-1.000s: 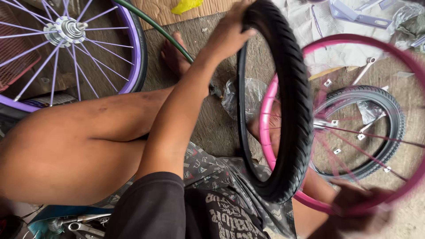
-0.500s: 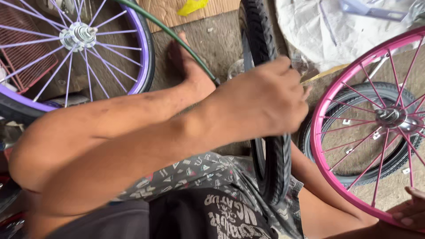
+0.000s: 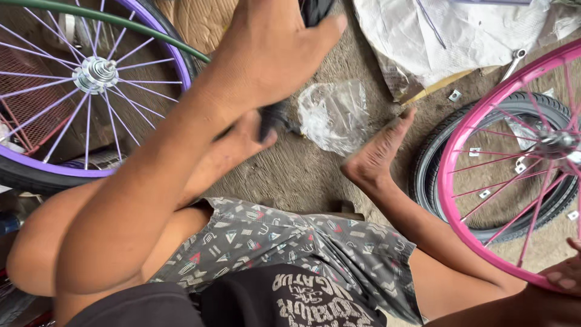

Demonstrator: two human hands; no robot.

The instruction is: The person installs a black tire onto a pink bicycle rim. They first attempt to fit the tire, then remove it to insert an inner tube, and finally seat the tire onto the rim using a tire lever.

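- Black rubber shows at the top edge: the left hand (image 3: 266, 51) is wrapped tight around a black tire (image 3: 315, 9), fingers closed on it, thumb out to the side.
- Only a bit of that tire shows above the hand, and a dark bit peeks out below the hand too.
- The right hand (image 3: 566, 275) sits at the bottom of the pink wheel rim (image 3: 478, 121). Its fingertips (image 3: 560, 281) touch the rim, but I cannot tell if they are closed around it.
- Behind the pink rim, a second black tire (image 3: 436, 151) lies flat on the ground.
- Left of the pink rim, a bare foot (image 3: 375, 154) rests on the ground.
- Just left of the foot lies a crumpled clear plastic bag (image 3: 333, 115).
- Far left of the pink rim stands a purple wheel (image 3: 91, 79) with a shiny hub.
- A green hose (image 3: 115, 21) runs across the top of the purple wheel.
- Above the pink rim lies a white sheet (image 3: 460, 36).
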